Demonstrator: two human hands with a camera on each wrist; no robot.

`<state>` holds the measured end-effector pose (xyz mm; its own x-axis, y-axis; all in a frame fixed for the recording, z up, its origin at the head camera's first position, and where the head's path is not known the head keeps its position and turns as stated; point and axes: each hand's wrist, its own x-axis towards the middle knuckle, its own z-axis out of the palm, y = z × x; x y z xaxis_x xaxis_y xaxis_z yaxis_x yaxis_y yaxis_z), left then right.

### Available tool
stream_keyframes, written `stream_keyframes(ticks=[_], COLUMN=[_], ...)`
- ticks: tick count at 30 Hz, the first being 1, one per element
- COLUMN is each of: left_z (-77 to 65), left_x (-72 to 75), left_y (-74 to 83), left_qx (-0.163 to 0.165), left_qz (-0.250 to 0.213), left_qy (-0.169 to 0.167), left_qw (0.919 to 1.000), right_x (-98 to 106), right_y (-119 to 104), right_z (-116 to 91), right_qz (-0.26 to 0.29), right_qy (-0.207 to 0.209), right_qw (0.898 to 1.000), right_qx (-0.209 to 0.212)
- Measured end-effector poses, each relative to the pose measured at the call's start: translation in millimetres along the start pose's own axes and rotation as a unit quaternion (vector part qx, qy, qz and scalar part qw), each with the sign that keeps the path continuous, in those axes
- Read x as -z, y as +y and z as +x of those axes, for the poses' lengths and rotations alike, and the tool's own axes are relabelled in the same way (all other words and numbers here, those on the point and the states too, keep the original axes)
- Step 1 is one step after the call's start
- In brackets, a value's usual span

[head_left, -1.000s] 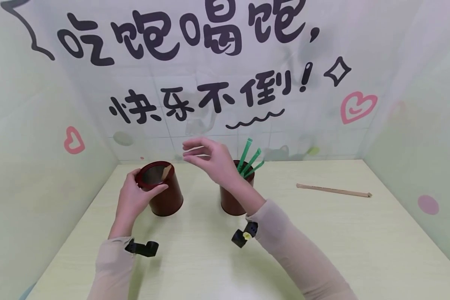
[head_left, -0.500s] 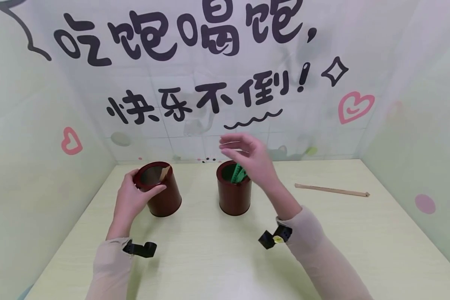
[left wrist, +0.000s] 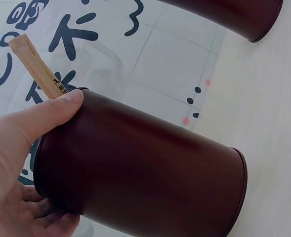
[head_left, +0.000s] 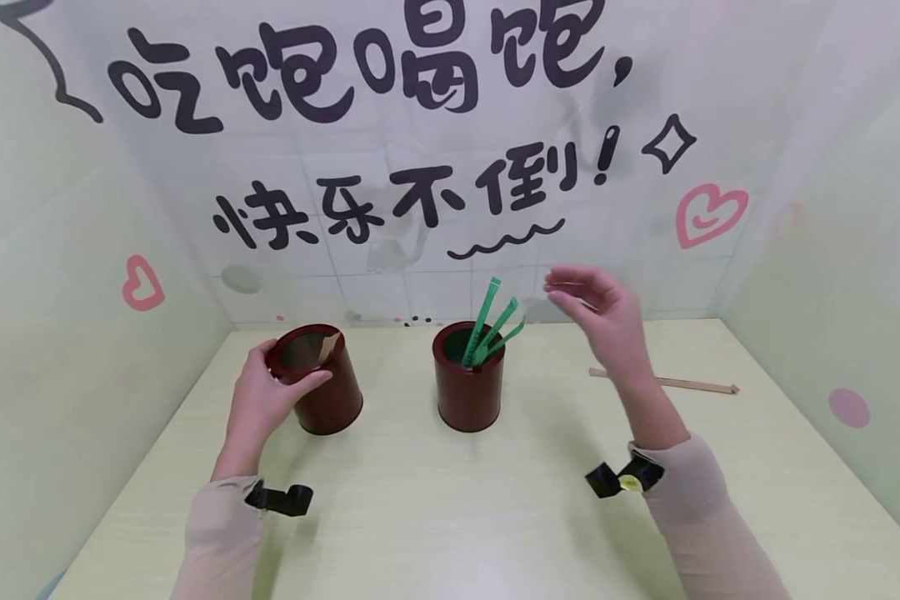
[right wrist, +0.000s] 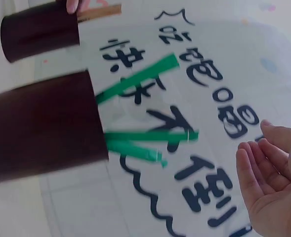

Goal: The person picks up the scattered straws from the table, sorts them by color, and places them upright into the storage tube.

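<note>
My left hand [head_left: 258, 396] grips a dark red cylindrical holder [head_left: 332, 398] near its rim, thumb on the near side and fingers round the far side. Inside that holder leans a brown paper-wrapped stick [left wrist: 36, 64] with dark printing, its top poking out past the rim. My right hand [head_left: 607, 325] hovers above the table, fingers loosely bent and nothing in them. To its left stands a second dark red holder [head_left: 468, 402], upright, with 3 green-wrapped sticks [head_left: 482, 321] fanned out of it. Behind my right forearm lies another thin brown stick [head_left: 697, 385], partly hidden.
Both holders stand on a pale wood-grain table [head_left: 420, 508]. A white printed curtain [head_left: 390, 158] with large black characters hangs behind the table, and pale walls close in both sides. Small black cameras sit on both wrists, the right camera [head_left: 624, 480] among them.
My right hand has swung rightward, away from between the two holders, past the green sticks, towards the brown stick on the table. My left hand keeps its hold on the left holder.
</note>
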<state>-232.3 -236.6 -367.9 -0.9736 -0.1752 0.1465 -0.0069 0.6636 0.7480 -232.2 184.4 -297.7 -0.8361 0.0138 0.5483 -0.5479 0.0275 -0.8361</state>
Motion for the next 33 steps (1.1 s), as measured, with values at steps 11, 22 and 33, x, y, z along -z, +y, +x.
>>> stream_keyframes(ticks=[11, 22, 33], left_z=[-1.2, -1.4, 0.9], left_x=[2.7, 3.6, 1.9], left_y=[-1.5, -2.7, -1.5], left_qx=[0.001, 0.006, 0.005], left_qz=[0.001, 0.001, -0.002], left_qy=[0.004, 0.002, 0.000], left_qw=[1.0000, 1.0000, 1.0000], right_x=[74, 152, 224], right_y=[30, 63, 101], right_z=[-11, -18, -43], right_qz=[-0.024, -0.007, -0.087], right_qy=[0.137, 0.275, 0.334], right_qw=[0.989, 0.949, 0.882], right_qx=[-0.059, -0.157, -0.320])
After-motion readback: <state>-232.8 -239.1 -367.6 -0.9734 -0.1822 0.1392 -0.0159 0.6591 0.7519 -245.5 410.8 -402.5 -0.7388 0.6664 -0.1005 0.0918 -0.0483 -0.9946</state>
